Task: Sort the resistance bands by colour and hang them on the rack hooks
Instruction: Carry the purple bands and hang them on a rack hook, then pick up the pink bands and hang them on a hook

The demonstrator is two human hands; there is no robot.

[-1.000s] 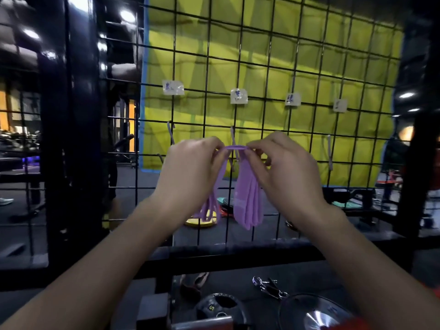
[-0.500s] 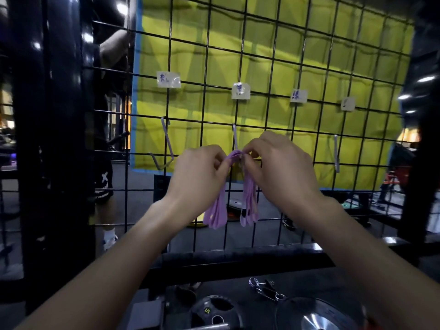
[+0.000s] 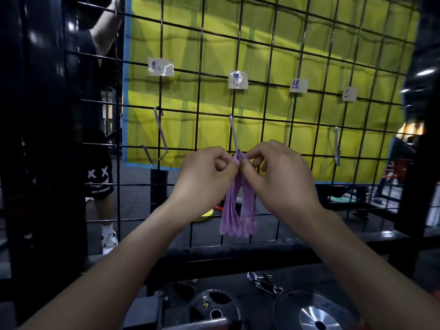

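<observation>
Purple flat rubber resistance bands (image 3: 238,210), bunched, pinched by left hand (image 3: 204,177) and right hand (image 3: 281,177) at middle grey metal hook (image 3: 233,134). Best seat every loop past its tip before letting go.

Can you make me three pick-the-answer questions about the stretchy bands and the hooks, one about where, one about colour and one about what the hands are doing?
1. Where are the bands?
A. at the middle hook
B. on the floor
C. at the far-left hook

2. What colour are the bands?
A. green
B. purple
C. red

3. What are the hands doing?
A. both hang loose
B. only one touches the bands
C. both pinch the bands' top

Answers:
1 A: the bands' top sits at the foot of the middle hook.
2 B: every band is pale purple.
3 C: the left hand and right hand pinch the top from either side.
</observation>
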